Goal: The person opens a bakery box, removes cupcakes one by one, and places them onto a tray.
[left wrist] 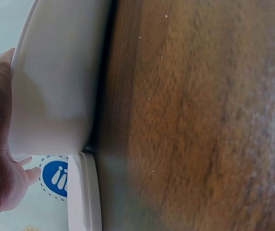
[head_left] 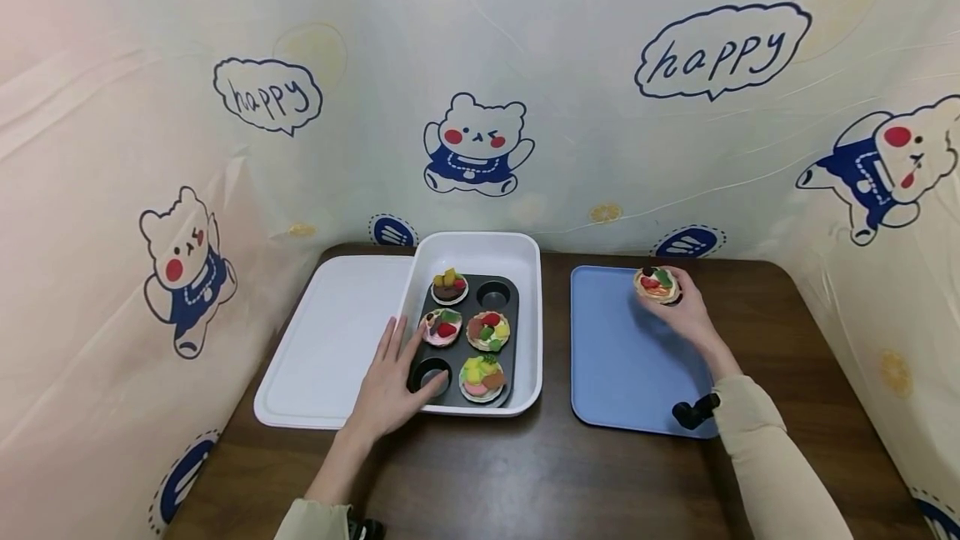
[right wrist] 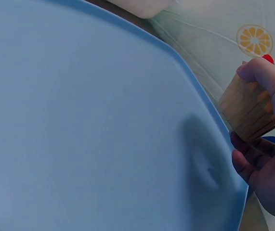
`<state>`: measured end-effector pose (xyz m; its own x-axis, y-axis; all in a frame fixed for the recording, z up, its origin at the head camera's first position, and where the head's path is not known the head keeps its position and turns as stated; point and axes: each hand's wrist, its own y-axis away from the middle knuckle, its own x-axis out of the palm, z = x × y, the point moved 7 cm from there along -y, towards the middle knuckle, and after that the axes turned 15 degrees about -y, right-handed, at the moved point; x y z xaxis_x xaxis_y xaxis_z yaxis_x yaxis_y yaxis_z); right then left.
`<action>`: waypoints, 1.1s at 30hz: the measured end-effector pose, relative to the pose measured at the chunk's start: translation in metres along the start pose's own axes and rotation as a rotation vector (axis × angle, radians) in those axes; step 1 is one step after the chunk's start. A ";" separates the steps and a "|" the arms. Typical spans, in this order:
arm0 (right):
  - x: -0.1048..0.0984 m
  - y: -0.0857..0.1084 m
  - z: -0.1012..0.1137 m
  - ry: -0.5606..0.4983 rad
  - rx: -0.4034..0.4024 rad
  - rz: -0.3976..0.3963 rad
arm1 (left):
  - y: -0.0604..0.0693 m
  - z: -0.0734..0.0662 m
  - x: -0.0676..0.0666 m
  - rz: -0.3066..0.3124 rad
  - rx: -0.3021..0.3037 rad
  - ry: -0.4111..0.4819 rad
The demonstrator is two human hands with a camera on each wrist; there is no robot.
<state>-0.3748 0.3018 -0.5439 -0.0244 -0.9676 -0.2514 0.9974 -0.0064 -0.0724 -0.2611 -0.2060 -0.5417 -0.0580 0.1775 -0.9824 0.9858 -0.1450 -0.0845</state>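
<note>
My right hand [head_left: 686,311] holds a fruit tart [head_left: 657,285] above the far right part of the blue tray [head_left: 630,365]. In the right wrist view the thumb and fingers grip the tart's tan side [right wrist: 248,108], raised off the tray. My left hand [head_left: 390,386], fingers spread, lies across the left side of the white bin [head_left: 480,250]. Inside the bin sits a dark muffin pan [head_left: 454,351] with several topped tarts. The left fingers are nearest the pink-and-red tart [head_left: 442,327]; whether they touch it, I cannot tell. Two cups stand bare, one at far right [head_left: 493,296], one at near left [head_left: 431,375].
A flat white tray or lid [head_left: 330,340] lies left of the bin, which overlaps its right edge. The brown wooden table [head_left: 495,473] shows between bin and blue tray. Printed cloth [head_left: 480,40] hangs close behind and at both sides.
</note>
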 end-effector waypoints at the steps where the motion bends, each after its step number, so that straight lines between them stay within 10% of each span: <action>1: 0.000 0.000 0.000 0.003 -0.001 0.000 | 0.000 0.000 -0.001 -0.002 0.000 0.000; 33: -0.003 0.004 -0.022 0.125 0.017 -0.016 | 0.000 0.000 -0.001 0.005 -0.009 -0.010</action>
<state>-0.3718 0.3106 -0.5641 -0.0477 -0.9281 -0.3692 0.9978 -0.0271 -0.0610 -0.2608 -0.2061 -0.5406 -0.0549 0.1675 -0.9843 0.9874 -0.1373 -0.0785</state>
